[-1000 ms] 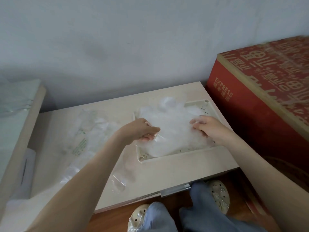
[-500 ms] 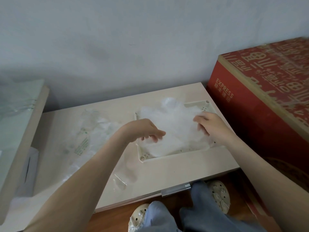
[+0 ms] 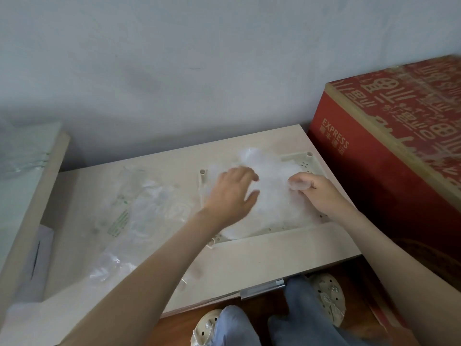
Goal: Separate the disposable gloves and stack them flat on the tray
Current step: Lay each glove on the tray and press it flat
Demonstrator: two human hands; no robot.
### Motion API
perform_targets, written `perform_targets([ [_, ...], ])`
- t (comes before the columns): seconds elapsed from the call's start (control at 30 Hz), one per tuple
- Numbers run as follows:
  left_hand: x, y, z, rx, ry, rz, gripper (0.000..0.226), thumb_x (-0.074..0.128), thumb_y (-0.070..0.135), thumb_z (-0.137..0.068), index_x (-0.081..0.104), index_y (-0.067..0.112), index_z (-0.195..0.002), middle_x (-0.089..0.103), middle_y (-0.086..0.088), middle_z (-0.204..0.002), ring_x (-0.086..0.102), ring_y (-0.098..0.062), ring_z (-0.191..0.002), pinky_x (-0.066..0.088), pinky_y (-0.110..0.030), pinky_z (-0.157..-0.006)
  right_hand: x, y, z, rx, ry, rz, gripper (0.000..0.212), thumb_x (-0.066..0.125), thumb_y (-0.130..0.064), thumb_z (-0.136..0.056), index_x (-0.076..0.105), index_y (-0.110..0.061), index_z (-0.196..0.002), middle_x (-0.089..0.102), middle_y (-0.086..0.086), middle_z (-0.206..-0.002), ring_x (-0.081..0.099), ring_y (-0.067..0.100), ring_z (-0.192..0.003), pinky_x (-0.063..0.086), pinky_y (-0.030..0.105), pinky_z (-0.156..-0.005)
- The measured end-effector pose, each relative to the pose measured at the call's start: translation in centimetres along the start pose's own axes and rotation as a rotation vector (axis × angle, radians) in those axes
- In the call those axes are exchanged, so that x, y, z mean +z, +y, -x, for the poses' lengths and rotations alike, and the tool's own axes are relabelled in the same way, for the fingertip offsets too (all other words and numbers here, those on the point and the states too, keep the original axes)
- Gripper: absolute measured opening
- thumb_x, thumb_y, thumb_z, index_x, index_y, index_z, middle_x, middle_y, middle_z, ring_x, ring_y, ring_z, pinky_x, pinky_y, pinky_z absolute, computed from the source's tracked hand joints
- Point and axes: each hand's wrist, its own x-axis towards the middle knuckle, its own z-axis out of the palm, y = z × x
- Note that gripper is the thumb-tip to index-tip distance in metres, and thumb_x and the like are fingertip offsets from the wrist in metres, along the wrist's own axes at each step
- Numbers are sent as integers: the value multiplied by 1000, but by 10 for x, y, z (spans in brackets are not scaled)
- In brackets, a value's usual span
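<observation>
Pale desk (image 3: 249, 260) against a grey wall carries the tray (image 3: 301, 159) at its far right. Stacked gloves (image 3: 272, 196) lie on the tray. Left grip (image 3: 232, 193) — fingers apart and flat — presses the stack. Right grip (image 3: 316, 192) pinches the top glove (image 3: 296, 186) at its right edge. Step in hand, by judgement: flattening. Next move: fetch one glove from the loose pile (image 3: 139, 211) at left — peel a single layer only.

Thin translucent plastic gloves (image 3: 272, 186) (crinkled), matt cream plastic tray (image 3: 303, 162), pale wood-grain table (image 3: 262, 258)
</observation>
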Motion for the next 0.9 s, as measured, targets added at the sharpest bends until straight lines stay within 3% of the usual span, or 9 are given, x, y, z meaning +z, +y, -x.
perform_targets([
  [0.1,17,4,8,35,-299,-85,77,14,63,-85,42,17,-141,32,-4,-154,25,-21,-143,12,-38,-116,2,3,-1,-32,48,-18,30,47,2,-94,70,-17,-93,70,-14,-91,62,2,-85,44,9,-76],
  [0.17,27,1,13,8,-367,-166,88,0,68,-81,22,19,-151,9,-2,-161,2,-16,-148,-6,-37,-118,4,5,-1,-33,80,-17,30,45,2,-94,70,-16,-94,69,-12,-94,61,-2,-84,44,9,-77],
  [0.23,33,-2,15,-19,-402,-211,88,-7,69,-79,6,23,-154,-4,-1,-161,-10,-15,-147,-13,-39,-117,6,7,-1,-10,97,-10,26,48,-6,-97,70,-18,-94,69,-15,-91,60,-4,-84,43,12,-77],
  [0.37,41,-9,18,-54,-456,-253,85,-11,69,-77,-8,30,-152,-13,-3,-160,-17,-18,-146,-15,-43,-117,8,7,-5,89,165,-16,22,49,-14,-95,71,-17,-95,69,-9,-94,61,6,-88,42,13,-76],
  [0.53,44,-11,16,-50,-450,-262,83,-11,70,-78,-11,31,-151,-19,-3,-159,-19,-20,-146,-14,-44,-117,10,3,-10,214,281,24,32,48,-24,-91,60,5,-83,59,6,-73,51,20,-70,38,31,-62],
  [0.67,46,-10,17,-93,-447,-272,82,-7,72,-78,-12,34,-150,-20,-3,-159,-22,-24,-145,-14,-49,-116,10,3,-15,291,344,33,32,53,-31,-87,52,-1,-75,52,4,-70,47,20,-68,34,32,-59],
  [0.73,46,-10,17,-140,-453,-290,83,0,75,-79,-12,35,-150,-20,-3,-159,-22,-28,-144,-12,-53,-115,12,0,-17,264,391,88,24,59,-31,-85,54,-8,-90,54,1,-82,52,21,-79,37,32,-65],
  [0.83,44,-9,15,-194,-467,-296,82,14,77,-84,-12,35,-150,-22,-5,-158,-23,-32,-143,-11,-55,-115,19,-4,-19,67,526,378,51,69,-22,-80,49,-5,-124,55,12,-116,49,34,-108,37,41,-88],
  [0.9,43,-9,15,-221,-457,-290,83,18,77,-85,-13,35,-150,-23,-6,-157,-25,-33,-143,-14,-55,-114,27,-9,-20,-128,503,567,62,71,-20,-78,46,-6,-133,50,16,-129,43,39,-118,33,47,-96],
])
